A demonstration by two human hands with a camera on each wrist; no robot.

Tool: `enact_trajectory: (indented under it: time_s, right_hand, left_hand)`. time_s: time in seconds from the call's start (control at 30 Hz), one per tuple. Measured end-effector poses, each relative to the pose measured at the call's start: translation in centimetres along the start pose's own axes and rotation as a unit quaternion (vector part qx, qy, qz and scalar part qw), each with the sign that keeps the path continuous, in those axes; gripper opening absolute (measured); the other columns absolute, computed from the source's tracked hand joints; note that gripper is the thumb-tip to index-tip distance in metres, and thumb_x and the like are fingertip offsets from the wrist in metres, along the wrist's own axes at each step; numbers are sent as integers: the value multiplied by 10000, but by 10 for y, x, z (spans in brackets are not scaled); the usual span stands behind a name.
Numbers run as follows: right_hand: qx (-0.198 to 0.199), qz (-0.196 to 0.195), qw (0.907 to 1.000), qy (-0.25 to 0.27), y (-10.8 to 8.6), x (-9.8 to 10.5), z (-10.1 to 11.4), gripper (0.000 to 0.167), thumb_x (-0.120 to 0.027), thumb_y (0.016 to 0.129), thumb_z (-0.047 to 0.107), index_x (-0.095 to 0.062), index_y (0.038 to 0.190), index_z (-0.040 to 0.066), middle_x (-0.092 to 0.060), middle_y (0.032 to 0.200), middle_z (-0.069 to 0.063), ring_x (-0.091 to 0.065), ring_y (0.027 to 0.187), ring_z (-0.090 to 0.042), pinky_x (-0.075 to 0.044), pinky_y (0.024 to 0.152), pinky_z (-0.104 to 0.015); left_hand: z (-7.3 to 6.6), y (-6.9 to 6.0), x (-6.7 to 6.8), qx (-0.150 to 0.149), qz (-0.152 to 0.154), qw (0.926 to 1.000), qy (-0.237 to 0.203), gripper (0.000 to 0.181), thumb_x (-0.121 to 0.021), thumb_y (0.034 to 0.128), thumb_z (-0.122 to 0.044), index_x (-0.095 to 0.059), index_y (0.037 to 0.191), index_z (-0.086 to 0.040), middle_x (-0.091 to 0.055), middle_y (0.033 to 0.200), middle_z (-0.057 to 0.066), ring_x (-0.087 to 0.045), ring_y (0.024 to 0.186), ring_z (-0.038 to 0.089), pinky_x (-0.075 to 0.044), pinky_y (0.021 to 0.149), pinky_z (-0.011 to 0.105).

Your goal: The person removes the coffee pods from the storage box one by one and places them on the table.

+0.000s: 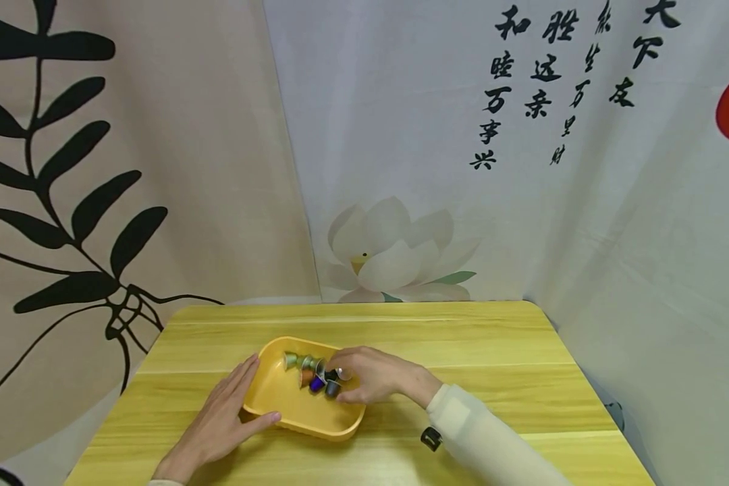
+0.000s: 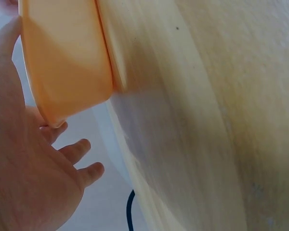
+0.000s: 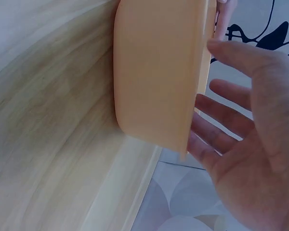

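Head view, left to right. Left hand [image 1: 215,412] is flat and uncurled, fingers straight along the left rim of the yellow tray [image 1: 334,436], thumb against the near side; touching, not clenched. Left wrist view agrees: fingers spread at the tray's end.

Tray sits upright on the wooden table [image 1: 492,351], its only visible contents a tight cluster of small capsules, toward the far side and middle. Inside: green capsules [image 1: 306,362] in a row at far left, exact count unclear; an orange-brown capsule [image 1: 306,377] just nearer; then a blue-violet capsule [image 1: 316,385], a dark grey capsule [image 1: 333,389] beside it, and a silvery capsule [image 1: 343,373] partly under the fingers. Near part of the tray floor is bare.

Right hand [image 1: 376,376] comes over the right rim, fingers loosely bent, thumb well apart from them. No gripped capsule shows; some fingertips are hidden behind the tray wall in the right wrist view.

Step in hand, as judged: left steadies the tray, right reaches in among the capsules. Next move likely calls for bringing thumb and fingers together on one capsule without knocking its close neighbours.
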State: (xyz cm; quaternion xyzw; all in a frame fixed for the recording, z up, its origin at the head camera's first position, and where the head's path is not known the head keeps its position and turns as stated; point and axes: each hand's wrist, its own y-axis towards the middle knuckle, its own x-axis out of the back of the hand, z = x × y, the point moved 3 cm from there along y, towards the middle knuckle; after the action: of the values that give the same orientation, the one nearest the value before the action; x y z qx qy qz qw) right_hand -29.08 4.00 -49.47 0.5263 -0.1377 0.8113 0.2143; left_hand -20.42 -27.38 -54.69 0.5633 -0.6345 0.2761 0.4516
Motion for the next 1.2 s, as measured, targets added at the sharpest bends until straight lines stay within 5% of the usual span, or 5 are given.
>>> enact_trajectory:
  time_s: [0.57, 0.77, 1.2]
  right_hand:
    - [-208, 525, 9982, -203, 20, -9, 0, 480, -857, 1022, 276, -747, 1470, 140, -735, 1517, 8, -747, 1093, -90, -590, 970, -168]
    - [-197, 607, 9973, -376, 25, -12, 2, 443, -868, 1017, 246, -768, 1433, 132, -778, 1314, 21, -608, 840, 2, -524, 771, -139]
    - [-237, 776, 9953, -536, 33, -21, -1, 333, -863, 1004, 164, -833, 1337, 169, -744, 993, 103, -553, 749, 4, -467, 659, -129]
  left_hand:
    - [1, 0, -1, 20, 43, 9999, -160, 1134, -791, 1004, -632, -219, 1812, -80, -245, 1884, 207, -326, 1671, 578, -307, 1259, 853]
    - [1, 0, -1, -5, 38, 9999, -145, 1131, -789, 1006, -632, -220, 1812, -78, -243, 1885, 205, -329, 1666, 585, -321, 1243, 864]
    - [0, 0, 0, 27, 54, 9997, -224, 1125, -797, 1005, -616, -227, 1810, -75, -239, 1886, 204, -331, 1673, 572, -304, 1259, 855]
